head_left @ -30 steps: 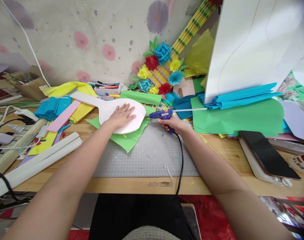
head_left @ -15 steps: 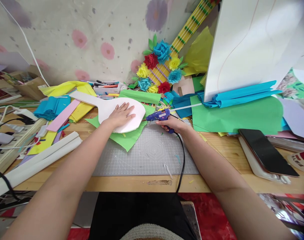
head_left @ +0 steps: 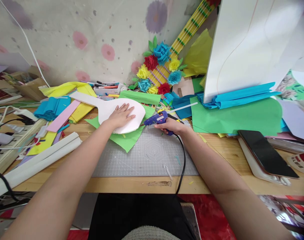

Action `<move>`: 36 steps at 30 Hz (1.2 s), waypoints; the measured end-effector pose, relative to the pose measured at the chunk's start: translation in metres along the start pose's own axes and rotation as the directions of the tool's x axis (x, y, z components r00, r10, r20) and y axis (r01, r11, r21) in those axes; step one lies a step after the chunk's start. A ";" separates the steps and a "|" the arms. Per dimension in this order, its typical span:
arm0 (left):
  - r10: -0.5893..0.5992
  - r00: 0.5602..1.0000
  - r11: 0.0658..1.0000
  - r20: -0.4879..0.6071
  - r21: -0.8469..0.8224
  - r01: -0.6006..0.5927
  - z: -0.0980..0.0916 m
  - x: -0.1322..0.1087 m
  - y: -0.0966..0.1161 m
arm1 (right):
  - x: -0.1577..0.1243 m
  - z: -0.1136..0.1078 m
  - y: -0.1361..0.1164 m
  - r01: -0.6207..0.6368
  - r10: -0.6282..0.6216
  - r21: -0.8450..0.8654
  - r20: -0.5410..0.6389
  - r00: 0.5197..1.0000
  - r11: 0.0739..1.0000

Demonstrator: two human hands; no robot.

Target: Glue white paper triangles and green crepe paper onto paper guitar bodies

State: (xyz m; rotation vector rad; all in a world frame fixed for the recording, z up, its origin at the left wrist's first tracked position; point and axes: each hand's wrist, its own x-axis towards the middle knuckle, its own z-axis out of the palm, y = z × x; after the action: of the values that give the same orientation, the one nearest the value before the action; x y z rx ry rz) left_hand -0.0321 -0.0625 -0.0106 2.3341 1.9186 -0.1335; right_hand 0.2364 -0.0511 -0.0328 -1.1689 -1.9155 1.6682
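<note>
My left hand (head_left: 122,116) lies flat with fingers spread on a white guitar-shaped board (head_left: 137,115), whose neck points to the upper left. Under the board is a sheet of green paper (head_left: 127,143), partly over a grey cutting mat (head_left: 152,156). In my right hand (head_left: 168,126) is a blue glue gun (head_left: 159,117), a white glue stick jutting from its back. The gun's nozzle points left, close to the board's right edge, over the green paper. Whether the tip touches the paper is too small to tell.
A yellow paper guitar (head_left: 178,46) with paper flowers leans on the wall. A large white board (head_left: 237,50) stands right, by blue crepe paper (head_left: 244,95). A black phone (head_left: 267,151) lies right; white strips (head_left: 39,160) and a power strip (head_left: 24,136) lie left. The gun's black cord (head_left: 184,163) crosses the mat.
My right hand has moved the glue gun slightly left and down, and its nozzle is lower beside the board's edge. My left hand has stayed on the board.
</note>
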 end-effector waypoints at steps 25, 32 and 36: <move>0.004 1.000 1.000 -0.009 -0.006 -0.004 0.002 0.000 -0.001 | -0.002 0.009 -0.007 0.084 -0.078 -0.151 0.042 0.996 0.985; 0.024 0.999 1.000 -0.024 -0.014 -0.024 0.006 0.004 -0.005 | -0.027 0.014 -0.007 0.292 -0.371 -0.529 -0.047 0.927 0.797; 0.026 0.999 0.999 -0.019 -0.018 -0.026 0.006 0.005 -0.005 | -0.033 0.020 0.000 0.242 -0.441 -0.720 -0.099 0.892 0.651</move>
State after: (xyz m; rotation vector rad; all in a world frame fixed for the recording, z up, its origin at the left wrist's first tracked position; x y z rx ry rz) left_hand -0.0361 -0.0580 -0.0177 2.3561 1.8885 -0.0917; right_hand 0.2424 -0.0892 -0.0296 -1.0723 -2.4573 0.5282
